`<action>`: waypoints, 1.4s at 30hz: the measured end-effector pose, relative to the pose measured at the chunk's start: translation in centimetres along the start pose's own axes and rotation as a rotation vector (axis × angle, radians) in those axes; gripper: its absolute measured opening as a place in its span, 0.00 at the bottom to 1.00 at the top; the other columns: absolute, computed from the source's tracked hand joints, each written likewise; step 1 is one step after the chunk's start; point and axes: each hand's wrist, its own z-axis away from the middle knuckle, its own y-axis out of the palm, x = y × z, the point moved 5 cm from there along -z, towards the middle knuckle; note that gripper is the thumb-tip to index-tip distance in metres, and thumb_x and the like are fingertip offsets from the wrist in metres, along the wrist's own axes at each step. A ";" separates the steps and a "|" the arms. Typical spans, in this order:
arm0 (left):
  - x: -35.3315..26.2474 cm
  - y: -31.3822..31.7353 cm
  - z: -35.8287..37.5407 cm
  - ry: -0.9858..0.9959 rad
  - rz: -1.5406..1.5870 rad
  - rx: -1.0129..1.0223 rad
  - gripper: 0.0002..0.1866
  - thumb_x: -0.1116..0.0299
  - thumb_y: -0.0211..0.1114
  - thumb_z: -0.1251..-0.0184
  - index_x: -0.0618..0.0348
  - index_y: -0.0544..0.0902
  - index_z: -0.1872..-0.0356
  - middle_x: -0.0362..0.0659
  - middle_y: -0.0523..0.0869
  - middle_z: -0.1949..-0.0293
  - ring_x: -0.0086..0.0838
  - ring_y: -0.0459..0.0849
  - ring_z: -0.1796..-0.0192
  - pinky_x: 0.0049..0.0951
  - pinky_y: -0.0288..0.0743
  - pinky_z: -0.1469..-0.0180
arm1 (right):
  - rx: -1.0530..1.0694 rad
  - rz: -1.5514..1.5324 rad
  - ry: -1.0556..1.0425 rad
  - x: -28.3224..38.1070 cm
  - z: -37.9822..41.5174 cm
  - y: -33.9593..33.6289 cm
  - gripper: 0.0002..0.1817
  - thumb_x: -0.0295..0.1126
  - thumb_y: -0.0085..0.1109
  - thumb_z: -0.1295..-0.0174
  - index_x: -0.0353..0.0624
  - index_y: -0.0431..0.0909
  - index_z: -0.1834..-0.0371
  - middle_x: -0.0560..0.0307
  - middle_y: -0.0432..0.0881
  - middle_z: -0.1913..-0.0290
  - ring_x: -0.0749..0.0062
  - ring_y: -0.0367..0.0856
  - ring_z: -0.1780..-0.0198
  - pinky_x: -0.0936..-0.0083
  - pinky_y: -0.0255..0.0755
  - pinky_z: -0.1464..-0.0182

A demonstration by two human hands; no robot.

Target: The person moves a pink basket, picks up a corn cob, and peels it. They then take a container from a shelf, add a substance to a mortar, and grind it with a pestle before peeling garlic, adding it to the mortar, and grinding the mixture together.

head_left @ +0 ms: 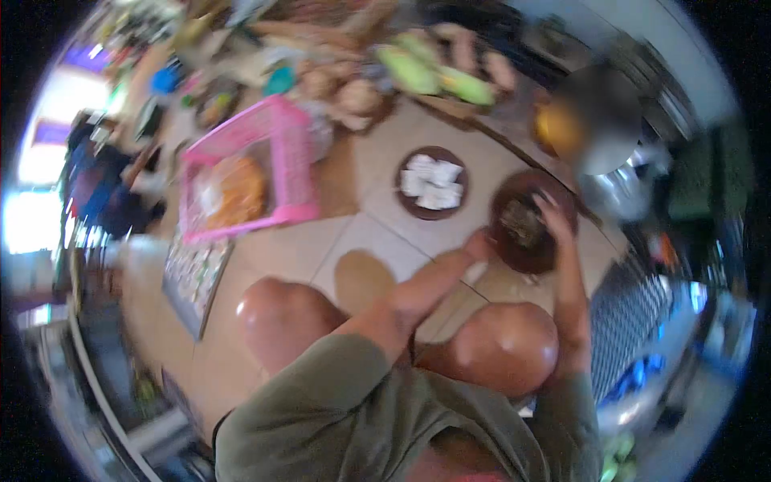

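Note:
A round brown bowl [506, 253] rests on the tiled floor ahead and to the right, with a dark, rough-looking mass [522, 222] inside. My left hand [480, 243] is at its left rim; blur hides how the fingers are placed. Over the bowl's right side, my right hand [552, 215] reaches in with fingers stretched toward the dark contents. What those contents are cannot be made out. Just left of the bowl, a smaller brown plate [406, 207] carries several white blocks [434, 181].
A pink plastic basket [293, 161] holding an orange bundle [241, 191] stands at left. Pale green vegetables [409, 71] lie at the back. A yellowish round thing [558, 127] and a shiny metal vessel [618, 189] are at right. My bare knees [289, 317] are close in front.

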 end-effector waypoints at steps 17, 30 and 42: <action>-2.7 -0.9 1.7 -0.186 0.573 0.222 0.03 0.79 0.50 0.40 0.62 0.72 0.69 0.39 0.76 0.77 0.22 0.73 0.76 0.23 0.69 0.73 | -0.120 1.200 -0.117 -2.6 7.0 4.0 0.31 0.47 0.52 0.43 0.48 0.61 0.37 0.40 0.80 0.62 0.49 0.80 0.61 0.54 0.72 0.60; -4.3 -2.1 1.6 -0.275 0.428 0.326 0.06 0.74 0.59 0.41 0.66 0.76 0.66 0.42 0.80 0.74 0.23 0.78 0.71 0.25 0.73 0.69 | -0.120 1.156 0.042 -2.7 7.1 4.4 0.28 0.40 0.47 0.44 0.57 0.60 0.36 0.39 0.79 0.60 0.47 0.79 0.59 0.55 0.72 0.56; -5.0 -2.1 1.6 0.715 -0.193 0.282 0.06 0.69 0.58 0.46 0.61 0.77 0.75 0.48 0.79 0.78 0.38 0.76 0.76 0.37 0.71 0.68 | -0.261 1.003 -0.086 -2.4 10.0 3.4 0.18 0.41 0.43 0.39 0.46 0.76 0.53 0.40 0.79 0.62 0.49 0.78 0.57 0.57 0.69 0.53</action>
